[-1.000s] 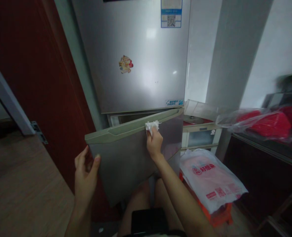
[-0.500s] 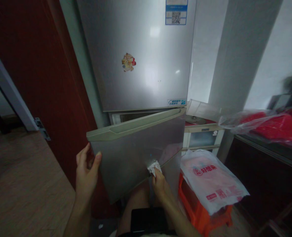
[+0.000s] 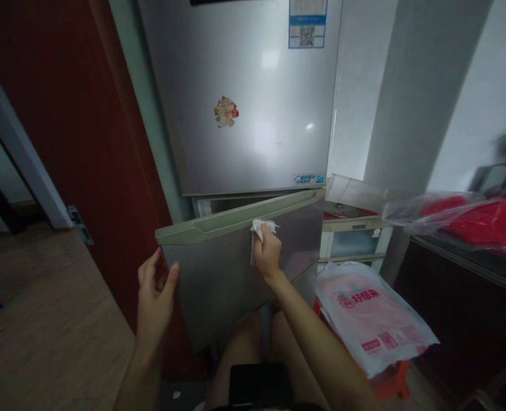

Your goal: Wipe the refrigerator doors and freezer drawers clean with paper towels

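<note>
So the fridge (image 3: 253, 142) itself looks the same as half a second ago: smooth silvery face, soft glare down the middle. The lower door (image 3: 219, 274) is still ajar at a slant, a flat grey panel with a satin sheen, capped by a pale green strip (image 3: 223, 224), plastic I think, with a long scooped groove. The left hand (image 3: 155, 297) hasn't let go of the left edge, thumb in front and fingers round the side, so the angle's pretty much unchanged. The right hand (image 3: 268, 255) is what moved: it was low on the panel, now it's back up just below the groove, closed narrow around the tissue (image 3: 263, 225). Means the contact spot is up top and the lower part's uncovered. The tissue's white, crumpled, soft-looking, ragged ends poking past the fingers, one flap hanging against the grey.
</note>
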Tool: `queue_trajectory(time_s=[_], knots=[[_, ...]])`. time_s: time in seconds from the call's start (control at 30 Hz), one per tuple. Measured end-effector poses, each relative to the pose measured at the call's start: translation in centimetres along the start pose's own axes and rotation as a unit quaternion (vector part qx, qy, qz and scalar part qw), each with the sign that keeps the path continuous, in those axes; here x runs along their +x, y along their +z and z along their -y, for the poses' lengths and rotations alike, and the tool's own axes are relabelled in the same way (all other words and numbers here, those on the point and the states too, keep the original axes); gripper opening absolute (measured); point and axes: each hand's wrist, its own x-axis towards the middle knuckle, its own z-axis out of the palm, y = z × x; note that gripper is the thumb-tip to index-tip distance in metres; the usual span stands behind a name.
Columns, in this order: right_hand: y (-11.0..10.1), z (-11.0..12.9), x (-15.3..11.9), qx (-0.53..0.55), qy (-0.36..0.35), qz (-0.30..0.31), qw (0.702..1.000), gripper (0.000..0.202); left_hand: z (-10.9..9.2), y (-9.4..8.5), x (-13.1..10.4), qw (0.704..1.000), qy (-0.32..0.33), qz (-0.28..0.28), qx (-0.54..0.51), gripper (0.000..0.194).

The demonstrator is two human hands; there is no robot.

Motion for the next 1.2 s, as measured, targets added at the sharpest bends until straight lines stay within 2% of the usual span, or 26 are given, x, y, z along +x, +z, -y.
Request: queue_trajectory(time_s=[0.1, 0.17, 0.23, 0.37, 0.5, 0.6, 0.7, 0.83, 0.97, 1.13, 1.2], knots=[[-0.1, 0.6, 1.7, -0.013, -0.022, 0.012, 1.000, 0.030, -0.2, 0.0, -0.1, 1.000, 0.003, -0.001, 0.000, 0.063], [0.0, 0.5, 0.8, -0.020, -0.042, 0.024, 0.999, 0.032, -0.4, 0.0, -0.2, 1.000, 0.005, -0.004, 0.000, 0.063], [0.2, -0.2, -1.5, -0.025, -0.069, 0.043, 0.996, 0.033, -0.5, 0.1, -0.2, 1.000, 0.005, -0.004, -0.002, 0.062], [0.4, -2.6, -8.2, -0.032, -0.111, 0.078, 0.990, 0.038, -0.5, 0.1, -0.1, 1.000, 0.000, 0.000, -0.010, 0.059], [-0.8, -4.6, -14.2, -0.036, -0.125, 0.103, 0.986, 0.037, -0.4, 0.2, -0.1, 1.000, 0.001, 0.000, -0.010, 0.055], [-2.4, -4.7, -17.0, -0.037, -0.118, 0.126, 0.984, 0.039, -0.4, 0.2, -0.1, 1.000, 0.005, 0.001, -0.012, 0.057], [-2.8, -4.1, -17.8, -0.035, -0.087, 0.127, 0.988, 0.043, -0.6, 0.2, -0.1, 1.000, 0.002, 0.001, -0.023, 0.059], [-0.8, -3.0, -15.6, -0.024, -0.025, 0.060, 0.998, 0.037, -0.7, 0.2, -0.2, 1.000, -0.004, 0.001, -0.021, 0.058], [1.0, -1.6, -10.4, -0.003, 0.012, 0.007, 1.000, 0.032, -0.6, 0.2, 0.0, 1.000, -0.003, 0.003, -0.016, 0.059], [0.8, 1.2, -2.6, 0.010, 0.012, -0.008, 1.000, 0.031, -0.5, 0.2, 0.0, 1.000, -0.003, 0.002, -0.009, 0.057], [0.4, 2.1, -0.3, 0.009, 0.005, -0.007, 1.000, 0.031, -0.7, 0.1, -0.2, 1.000, -0.001, 0.003, -0.013, 0.058]])
